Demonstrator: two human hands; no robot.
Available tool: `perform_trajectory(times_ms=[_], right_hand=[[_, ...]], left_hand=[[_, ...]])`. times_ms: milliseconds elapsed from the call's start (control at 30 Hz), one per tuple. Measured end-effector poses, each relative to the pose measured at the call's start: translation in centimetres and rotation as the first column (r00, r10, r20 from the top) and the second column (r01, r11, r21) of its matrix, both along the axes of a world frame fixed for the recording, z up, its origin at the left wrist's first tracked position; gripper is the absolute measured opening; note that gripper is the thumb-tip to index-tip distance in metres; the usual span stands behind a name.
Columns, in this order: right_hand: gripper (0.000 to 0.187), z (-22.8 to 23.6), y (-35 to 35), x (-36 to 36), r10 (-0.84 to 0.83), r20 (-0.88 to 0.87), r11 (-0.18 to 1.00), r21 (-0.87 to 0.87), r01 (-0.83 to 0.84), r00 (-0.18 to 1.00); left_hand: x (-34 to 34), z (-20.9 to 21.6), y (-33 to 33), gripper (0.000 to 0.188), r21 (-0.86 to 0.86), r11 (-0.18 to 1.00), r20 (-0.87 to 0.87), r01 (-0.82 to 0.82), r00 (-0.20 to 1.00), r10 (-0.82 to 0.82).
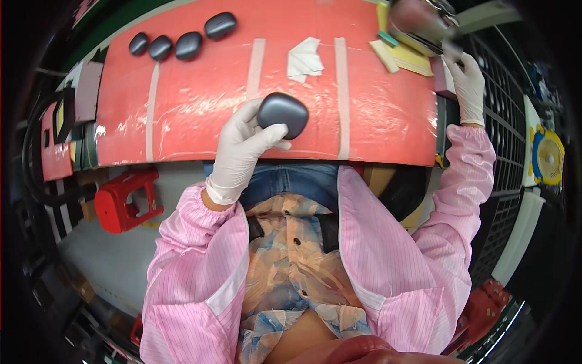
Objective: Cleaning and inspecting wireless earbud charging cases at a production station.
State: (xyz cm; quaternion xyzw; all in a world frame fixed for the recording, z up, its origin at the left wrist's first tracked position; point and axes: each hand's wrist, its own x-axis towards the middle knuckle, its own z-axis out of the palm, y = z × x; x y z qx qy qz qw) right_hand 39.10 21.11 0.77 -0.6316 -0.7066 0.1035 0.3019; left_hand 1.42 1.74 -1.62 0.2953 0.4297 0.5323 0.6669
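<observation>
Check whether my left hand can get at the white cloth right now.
Probably yes: the cloth lies on the mat beyond your left hand, with nothing else standing in between, but the case it holds might need putting down first.

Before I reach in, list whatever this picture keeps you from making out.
- Head view: the dark case's underside, turned away and partly covered by the left hand.
- Head view: whether the right hand holds anything; blur hides the fingers' ends.
- Head view: what the shiny object is; it is blurred and cut off by the upper edge.
- Head view: the faint mark on the row's rightmost case, too small to read.
</observation>
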Motion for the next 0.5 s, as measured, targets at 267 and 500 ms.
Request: perform_trajectory(times_ms=[267,500], right_hand=[[0.02,2.4,-8.2,-0.3,-0.046,-0.665,0.999,-0.042,0.024,0.745],[0.01,-0.8,-11.1,-3.6,-0.073,-0.457,0.992,-0.126,0.017,0.887]], left_hand=[[-0.1,-2.9,1.5,0.035,0.032,0.995,0.04,0.095,0.995,-0.097],[0.0,-3.0,1.6,0.035,0.036,0.994,0.027,0.101,0.994,-0.102]])
